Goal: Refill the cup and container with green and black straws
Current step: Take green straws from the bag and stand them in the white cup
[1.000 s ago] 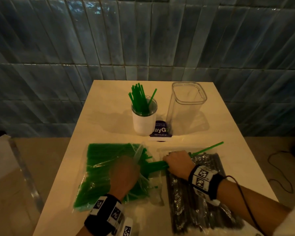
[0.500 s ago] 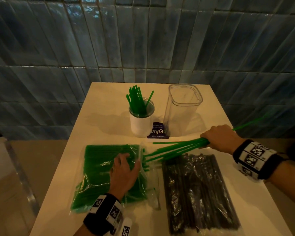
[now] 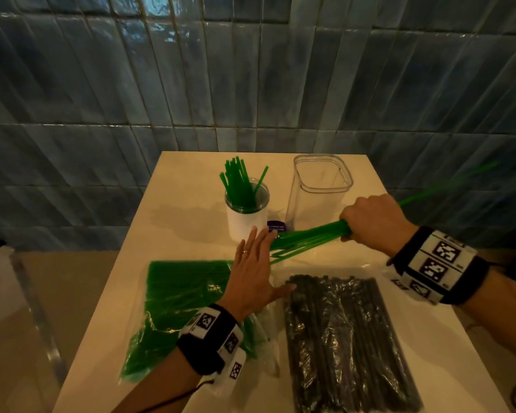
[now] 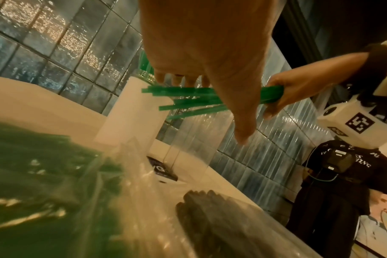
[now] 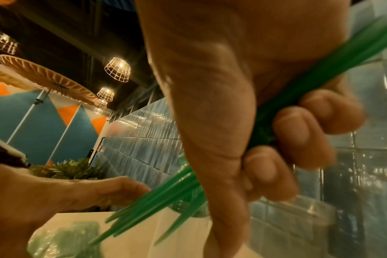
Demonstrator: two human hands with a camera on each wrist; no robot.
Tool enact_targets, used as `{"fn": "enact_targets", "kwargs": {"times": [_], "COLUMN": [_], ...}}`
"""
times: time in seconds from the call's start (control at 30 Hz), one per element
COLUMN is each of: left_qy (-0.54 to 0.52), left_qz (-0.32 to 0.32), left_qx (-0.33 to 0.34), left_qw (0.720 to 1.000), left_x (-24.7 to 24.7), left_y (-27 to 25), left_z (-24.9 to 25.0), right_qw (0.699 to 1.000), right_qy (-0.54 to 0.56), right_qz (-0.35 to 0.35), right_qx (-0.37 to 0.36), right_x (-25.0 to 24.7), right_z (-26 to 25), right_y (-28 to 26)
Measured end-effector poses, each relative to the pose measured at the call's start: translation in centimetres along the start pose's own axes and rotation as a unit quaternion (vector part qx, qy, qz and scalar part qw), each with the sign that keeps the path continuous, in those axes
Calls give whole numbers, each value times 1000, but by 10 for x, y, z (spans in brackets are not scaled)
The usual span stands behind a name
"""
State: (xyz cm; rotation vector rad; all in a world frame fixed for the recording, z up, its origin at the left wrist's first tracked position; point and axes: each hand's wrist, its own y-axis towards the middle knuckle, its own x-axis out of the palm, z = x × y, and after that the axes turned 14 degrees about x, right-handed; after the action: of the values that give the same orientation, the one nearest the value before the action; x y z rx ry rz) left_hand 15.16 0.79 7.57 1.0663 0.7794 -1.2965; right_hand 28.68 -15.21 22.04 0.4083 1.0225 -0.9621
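A bundle of green straws is gripped in the curled right hand, held above the table near its right edge, just in front of the clear container. The left hand is held flat, fingers straight, against the bundle's loose ends. The cup, partly filled with green straws, stands toward the far edge. Bagged green straws and bagged black straws lie along the near edge.

Black wristbands — white coded tags, ring
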Motion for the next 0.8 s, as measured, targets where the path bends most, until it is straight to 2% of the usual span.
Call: {"fn": "enact_targets", "kwargs": {"times": [0.1,0.2,0.27,0.33,0.5,0.67,0.8], "left_qy": [10,34,29,37,-11,-117,-114], "left_qz": [67,98,97,58,-96,-199,-261], "left_qx": [7,11,-10,-29,11,-51,-92], "left_qw": [998,995,995,997,995,972,954], "left_x": [-7,-20,-36,-49,-56,-39,-21], "left_y": [11,20,22,19,-3,-31,-53], "left_z": [0,-3,-5,-10,-24,-28,-47], "right_qw": [1000,998,996,994,989,971,938], "right_qy": [16,49,77,97,142,209,282], "right_qz": [20,22,28,35,-5,-69,-160], "right_qx": [3,-16,-27,-32,-50,-90,-127], "right_x": [-9,-16,-19,-20,3,51,80], "right_z": [4,-8,-18,-28,-59,-105,-137], "right_y": [-4,-8,-11,-12,-9,-6,-10]}}
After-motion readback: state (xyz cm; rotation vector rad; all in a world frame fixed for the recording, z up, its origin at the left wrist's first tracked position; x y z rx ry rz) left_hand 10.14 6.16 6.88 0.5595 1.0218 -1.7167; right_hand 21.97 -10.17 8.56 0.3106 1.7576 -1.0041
